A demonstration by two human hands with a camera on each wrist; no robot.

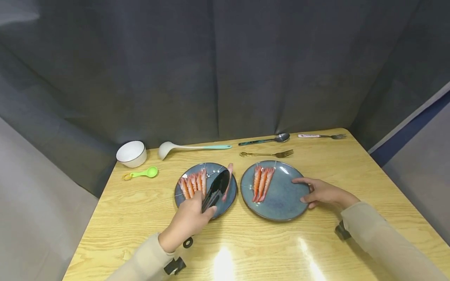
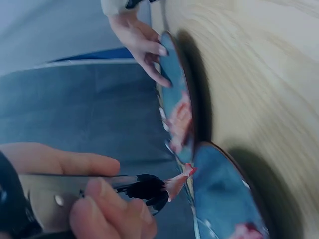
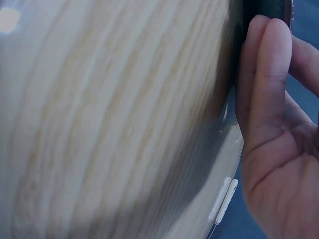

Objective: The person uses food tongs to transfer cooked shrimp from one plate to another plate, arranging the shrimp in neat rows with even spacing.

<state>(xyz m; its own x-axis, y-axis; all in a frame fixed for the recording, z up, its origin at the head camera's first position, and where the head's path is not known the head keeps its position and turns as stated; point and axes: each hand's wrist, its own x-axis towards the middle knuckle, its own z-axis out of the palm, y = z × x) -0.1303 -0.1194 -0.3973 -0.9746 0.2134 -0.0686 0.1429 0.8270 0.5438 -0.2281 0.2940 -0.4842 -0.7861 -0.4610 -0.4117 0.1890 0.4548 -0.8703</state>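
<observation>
My left hand [image 1: 190, 219] grips black-tipped tongs [image 1: 217, 186] above the left blue plate [image 1: 211, 167]. Pinched in the tongs' tips is a single shrimp [image 2: 178, 183], raised near that plate's right edge in the head view. Several orange-and-white shrimp [image 1: 192, 182] lie side by side on the plate's left half, partly covered by the hand. On the right blue plate [image 1: 285, 197], 3 shrimp [image 1: 261, 183] form a row at the left. My right hand [image 1: 323, 192] holds this plate's right rim, thumb and index finger over the edge, other fingers [image 3: 269, 74] against the underside.
Behind the plates lie a white ladle [image 1: 190, 147] with a mint handle, a dark-handled spoon [image 1: 265, 140], a gold fork [image 1: 267, 154] and a fork with a pale handle [image 1: 321, 136]. A white bowl [image 1: 131, 153] and green measuring spoons [image 1: 144, 172] are at the left.
</observation>
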